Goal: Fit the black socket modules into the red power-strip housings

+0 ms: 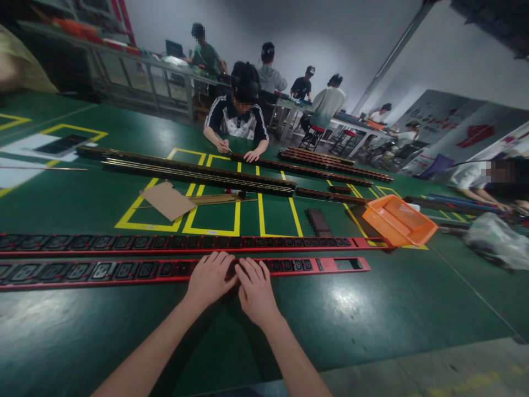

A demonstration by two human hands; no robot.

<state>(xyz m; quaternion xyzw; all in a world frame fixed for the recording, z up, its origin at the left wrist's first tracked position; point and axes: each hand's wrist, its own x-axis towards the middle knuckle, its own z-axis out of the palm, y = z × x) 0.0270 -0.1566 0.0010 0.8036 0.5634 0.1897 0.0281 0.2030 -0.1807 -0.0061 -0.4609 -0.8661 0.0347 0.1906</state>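
Two long red strips with rows of black sockets lie side by side across the green table. Over the middle of the nearer strip (pixel 339 264) rest both my hands, close together. My left hand (pixel 212 278) has its fingers bent over the strip, the thumb pointing toward the other hand. Just to its right, my right hand (pixel 256 289) curls its fingers onto the same strip. The farther red strip (pixel 353 243) runs just beyond my fingertips. Whatever lies under my fingers is hidden.
Beyond the strips, long dark rails (pixel 198 173), a cardboard piece (pixel 167 201) and a dark block (pixel 318 222) lie on the green table (pixel 392 309). An orange bin (pixel 399 220) stands at the right, near a plastic bag (pixel 496 240). A person (pixel 237 113) works opposite.
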